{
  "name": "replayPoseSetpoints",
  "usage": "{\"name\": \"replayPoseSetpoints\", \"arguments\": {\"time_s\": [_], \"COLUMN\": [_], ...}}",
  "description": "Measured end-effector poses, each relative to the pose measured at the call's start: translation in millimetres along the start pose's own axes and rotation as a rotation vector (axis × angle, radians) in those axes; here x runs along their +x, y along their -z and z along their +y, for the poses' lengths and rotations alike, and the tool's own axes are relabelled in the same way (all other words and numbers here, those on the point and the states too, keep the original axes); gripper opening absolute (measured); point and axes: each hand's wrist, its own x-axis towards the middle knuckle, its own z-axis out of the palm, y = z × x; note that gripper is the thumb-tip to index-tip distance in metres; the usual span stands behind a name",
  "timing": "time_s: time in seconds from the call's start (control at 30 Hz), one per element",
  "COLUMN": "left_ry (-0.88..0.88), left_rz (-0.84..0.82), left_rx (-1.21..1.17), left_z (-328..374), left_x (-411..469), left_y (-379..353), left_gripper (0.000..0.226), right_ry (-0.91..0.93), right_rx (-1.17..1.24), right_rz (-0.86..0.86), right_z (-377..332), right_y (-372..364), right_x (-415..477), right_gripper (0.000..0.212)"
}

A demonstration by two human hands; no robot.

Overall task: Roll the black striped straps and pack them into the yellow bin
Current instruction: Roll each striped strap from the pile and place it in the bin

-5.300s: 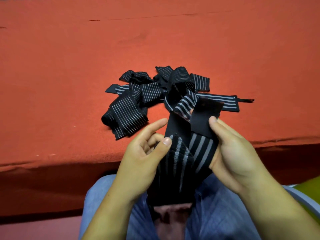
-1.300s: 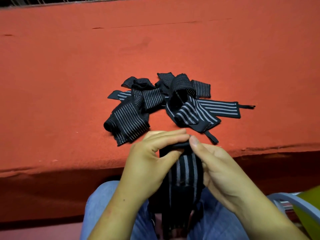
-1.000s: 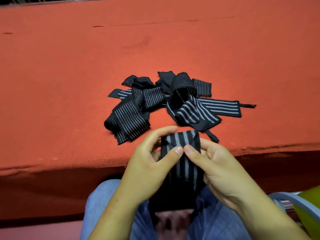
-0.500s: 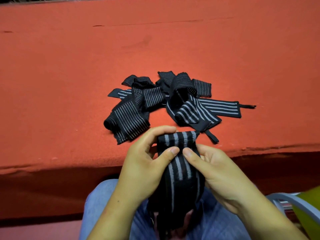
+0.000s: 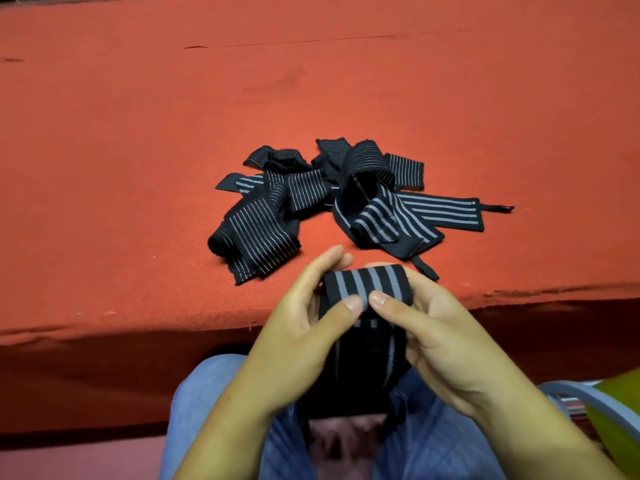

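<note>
A black strap with grey stripes (image 5: 367, 284) is partly rolled at its top end, just in front of the table's near edge. My left hand (image 5: 301, 327) and my right hand (image 5: 436, 327) grip the roll from either side, both thumbs pressing on its near face. The strap's loose tail (image 5: 363, 372) hangs down over my lap. A pile of several loose black striped straps (image 5: 332, 199) lies on the red table (image 5: 138, 133) beyond my hands. A corner of the yellow bin (image 5: 620, 420) shows at the lower right edge.
A grey chair armrest (image 5: 588, 398) curves along the lower right beside the bin. My knees in blue trousers (image 5: 214, 403) fill the bottom of the view. The table's near edge (image 5: 104, 332) drops into dark shadow.
The rolled end has grown thicker as both hands turned it, and more of the tail has been drawn up. The pile on the table has not moved.
</note>
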Motion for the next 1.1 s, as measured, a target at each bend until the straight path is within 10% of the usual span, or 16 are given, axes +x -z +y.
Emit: {"name": "replayPoseSetpoints", "arguments": {"time_s": [0.4, 1.1], "left_ry": [0.001, -0.197], "left_rz": [0.110, 0.105], "left_rx": [-0.080, 0.108], "left_z": [5, -7], "left_x": [-2, -2], "left_y": [-23, -10], "left_gripper": [0.038, 0.046], "right_ry": [0.086, -0.084], "right_rx": [-0.399, -0.140], "right_rz": [0.017, 0.089], "right_z": [7, 5], "right_y": [-9, -4], "right_x": [-2, -1], "right_gripper": [0.030, 0.047]}}
